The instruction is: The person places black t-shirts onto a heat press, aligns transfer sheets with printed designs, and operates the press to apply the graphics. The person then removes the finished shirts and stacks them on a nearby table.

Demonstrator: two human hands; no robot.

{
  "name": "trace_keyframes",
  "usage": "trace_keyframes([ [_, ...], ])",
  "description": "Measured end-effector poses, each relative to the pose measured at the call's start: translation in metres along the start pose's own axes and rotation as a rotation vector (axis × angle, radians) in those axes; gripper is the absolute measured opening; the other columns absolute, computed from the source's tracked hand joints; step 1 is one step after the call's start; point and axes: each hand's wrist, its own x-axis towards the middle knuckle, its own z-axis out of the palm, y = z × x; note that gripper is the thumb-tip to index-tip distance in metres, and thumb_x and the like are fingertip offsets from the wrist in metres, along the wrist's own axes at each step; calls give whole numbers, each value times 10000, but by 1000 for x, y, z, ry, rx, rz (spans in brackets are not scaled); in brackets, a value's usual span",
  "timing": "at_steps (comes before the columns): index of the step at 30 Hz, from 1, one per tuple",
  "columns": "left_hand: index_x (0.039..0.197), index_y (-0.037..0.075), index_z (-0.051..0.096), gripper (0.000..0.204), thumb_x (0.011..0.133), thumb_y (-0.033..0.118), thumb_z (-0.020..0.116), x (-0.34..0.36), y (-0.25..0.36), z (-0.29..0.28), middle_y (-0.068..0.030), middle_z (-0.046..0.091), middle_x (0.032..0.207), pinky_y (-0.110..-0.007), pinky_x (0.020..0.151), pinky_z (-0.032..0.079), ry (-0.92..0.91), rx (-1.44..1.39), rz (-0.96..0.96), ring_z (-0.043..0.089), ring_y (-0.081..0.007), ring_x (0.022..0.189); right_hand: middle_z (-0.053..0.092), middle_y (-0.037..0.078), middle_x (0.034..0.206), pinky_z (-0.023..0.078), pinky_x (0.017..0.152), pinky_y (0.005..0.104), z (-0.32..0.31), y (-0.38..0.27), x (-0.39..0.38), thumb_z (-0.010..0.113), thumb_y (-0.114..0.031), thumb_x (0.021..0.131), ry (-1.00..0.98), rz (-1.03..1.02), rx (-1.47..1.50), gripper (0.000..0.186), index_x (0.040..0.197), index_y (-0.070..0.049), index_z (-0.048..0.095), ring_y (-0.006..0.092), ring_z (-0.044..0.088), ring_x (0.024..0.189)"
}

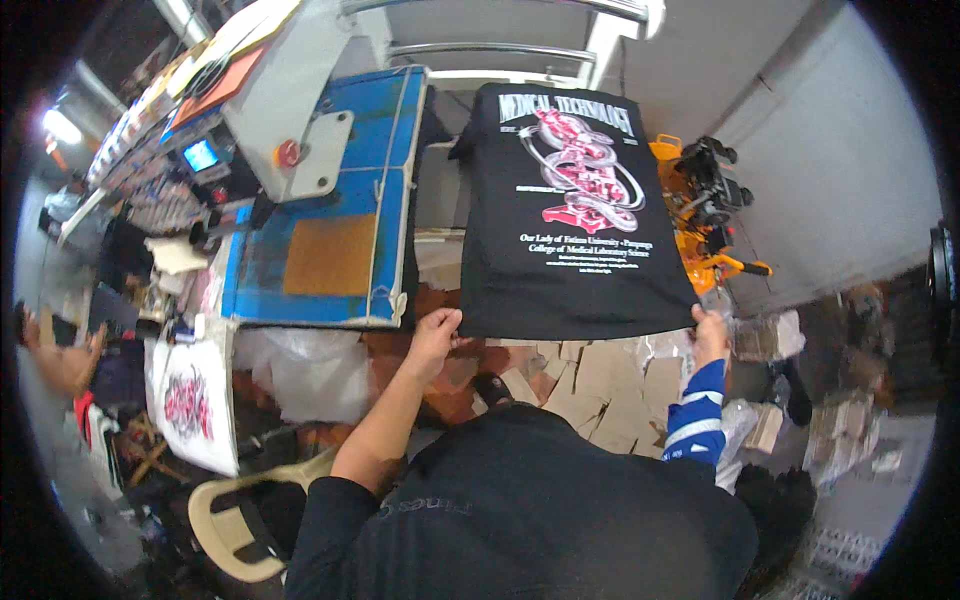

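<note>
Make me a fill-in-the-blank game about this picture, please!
1. The left hand and right hand hold the near edge of a T-shirt whose cloth is ____.
2. The striped sleeve on the right forearm is white and ____.
3. The cream chair is on the person's ____ side.

Missing words: black; blue; left.

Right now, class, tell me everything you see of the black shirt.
The black shirt looks like soft fabric, spread nearly flat, its hem at the near end. White lettering sits above and below a red and white design. The left hand pinches one hem corner, the right hand the other. It lies right of the blue panel.
</note>
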Motion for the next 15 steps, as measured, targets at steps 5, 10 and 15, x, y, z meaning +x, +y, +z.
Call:
trace_keyframes([
  [5, 1177, 69, 598, 206, 1071, 235, 538, -59, 98, 50, -10, 627, 1018, -326, 784, 531, 51, -338, 466, 605, -135, 901, 638, 86, 1230, 516, 966, 384, 75, -222, -55, 684, -148, 970, -402, -669, 588, 450, 1388, -67, 537, 232, 613, 1146],
  [10, 1228, 63, 623, 216, 1020, 122, 619, -183, 90, 70, -24, 649, 1096, -299, 844, 525, -199, -406, 947, 619, -139, 985, 566, 140, 1408, 434, 1106, 375, 154, -341, -154, 554, -207, 1039, -959, -1096, 510, 471, 1446, 17, 478, 246, 570, 1253],
  [15, 1127, -2, 655, 198, 933, -40, 670, -390, -15, 105, -70, 686, 1144, -324, 871, 564, 651, 17, 1240, 676, -165, 1063, 585, 146, 1370, 451, 1097, 373, 290, -251, -341, 570, -211, 1034, -1648, -856, 218, 438, 1403, 16, 506, 248, 587, 1227],
])
